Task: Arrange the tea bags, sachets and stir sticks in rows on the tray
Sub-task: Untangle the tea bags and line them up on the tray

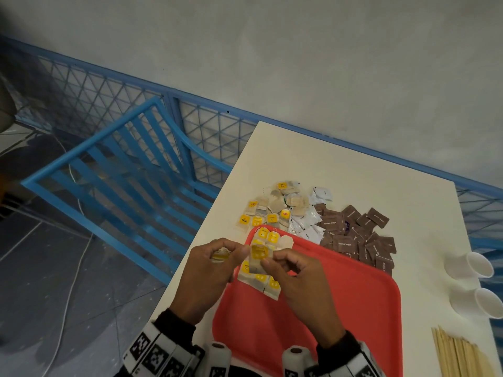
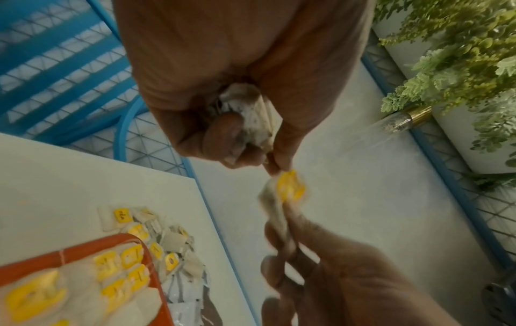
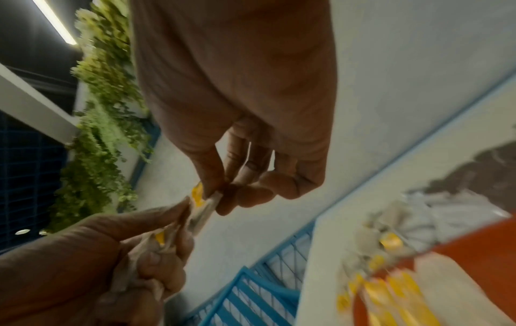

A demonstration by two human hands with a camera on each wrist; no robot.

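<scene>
Above the red tray's far left corner, my right hand pinches a tea bag with a yellow tag. My left hand grips a small bundle of tea bags in its curled fingers, and its thumb and forefinger touch the same tagged bag. Several tea bags lie in rows in that tray corner. Loose tea bags, white sachets and brown sugar sachets are piled on the table beyond the tray. Wooden stir sticks lie at the near right.
Two white paper cups lie on their sides right of the tray on the white table. A blue chair stands left of the table, with a blue mesh fence behind. Most of the tray floor is bare.
</scene>
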